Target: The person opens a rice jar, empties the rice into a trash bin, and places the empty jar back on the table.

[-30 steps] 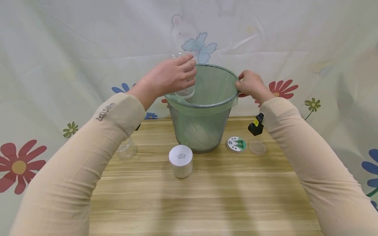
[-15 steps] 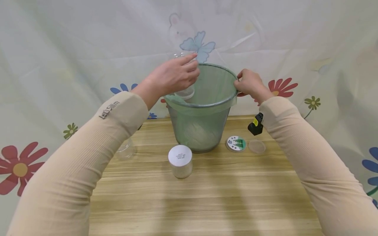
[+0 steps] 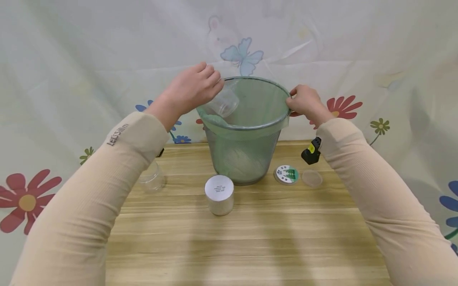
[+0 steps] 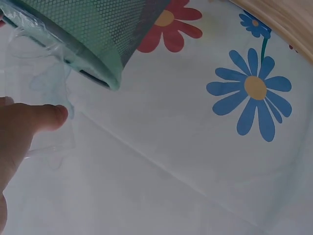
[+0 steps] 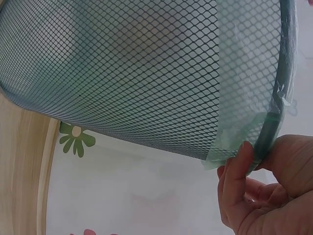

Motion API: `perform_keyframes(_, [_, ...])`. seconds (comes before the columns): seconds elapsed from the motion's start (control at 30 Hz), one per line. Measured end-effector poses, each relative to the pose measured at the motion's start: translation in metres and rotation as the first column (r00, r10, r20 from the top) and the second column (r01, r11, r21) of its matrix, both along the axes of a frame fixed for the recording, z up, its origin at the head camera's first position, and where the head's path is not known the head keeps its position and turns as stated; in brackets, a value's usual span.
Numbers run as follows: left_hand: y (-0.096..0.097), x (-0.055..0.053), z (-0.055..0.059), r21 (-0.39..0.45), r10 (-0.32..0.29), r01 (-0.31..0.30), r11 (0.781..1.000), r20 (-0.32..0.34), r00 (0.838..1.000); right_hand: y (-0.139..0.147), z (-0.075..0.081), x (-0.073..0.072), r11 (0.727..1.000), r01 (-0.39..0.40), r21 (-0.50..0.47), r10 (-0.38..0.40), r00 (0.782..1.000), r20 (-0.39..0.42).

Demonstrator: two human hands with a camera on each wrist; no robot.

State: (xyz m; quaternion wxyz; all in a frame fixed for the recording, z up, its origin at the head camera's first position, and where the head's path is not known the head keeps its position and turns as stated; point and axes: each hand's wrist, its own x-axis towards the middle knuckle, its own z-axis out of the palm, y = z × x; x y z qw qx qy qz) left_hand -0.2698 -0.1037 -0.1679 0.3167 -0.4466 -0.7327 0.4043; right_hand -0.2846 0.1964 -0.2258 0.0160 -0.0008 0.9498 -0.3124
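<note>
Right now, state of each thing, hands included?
mesh bin: upright
green liner: folded over bin rim
left hand: gripping clear cup
clear cup: tilted at bin mouth
right hand: pinching lined rim
second clear cup: on table, partly hidden
white-topped cylinder: standing on end
printed disc: lying flat
clear disc: lying flat

place: looks indoor, room type unclear | backdrop: flower-printed sheet [image 3: 322, 39] | surface: wood-grain table [image 3: 250, 242]
</note>
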Motion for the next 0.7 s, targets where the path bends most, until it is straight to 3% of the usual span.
perform_keyframes(0.13, [-0.007, 0.001, -0.002, 0.095, 0.077, -0.089, 0.992, 0.118, 0.990, 0.001, 0.000, 0.000, 1.000, 0.011, -0.012, -0.011, 1.000, 0.002])
perform_keyframes(0.27, [-0.015, 0.001, -0.005, 0.206, 0.152, -0.208, 0.956, 0.259, 0.954, 0.001, -0.001, -0.001, 0.999, 0.023, -0.037, -0.022, 1.000, 0.004])
perform_keyframes(0.37, [-0.022, 0.001, -0.007, 0.288, 0.185, -0.289, 0.913, 0.340, 0.922, 0.001, -0.001, -0.001, 0.998, 0.029, -0.047, -0.029, 1.000, 0.000])
perform_keyframes(0.47, [-0.029, 0.001, -0.010, 0.370, 0.210, -0.381, 0.847, 0.426, 0.880, 0.001, -0.002, -0.001, 0.998, 0.033, -0.053, -0.033, 0.999, -0.004])
perform_keyframes(0.63, [-0.042, 0.002, -0.019, 0.496, 0.202, -0.510, 0.702, 0.549, 0.811, 0.001, -0.003, -0.002, 0.997, 0.039, -0.072, -0.039, 0.999, -0.002])
perform_keyframes(0.7, [-0.048, 0.002, -0.023, 0.538, 0.182, -0.539, 0.648, 0.577, 0.796, 0.002, -0.003, -0.002, 0.996, 0.039, -0.082, -0.039, 0.999, 0.000])
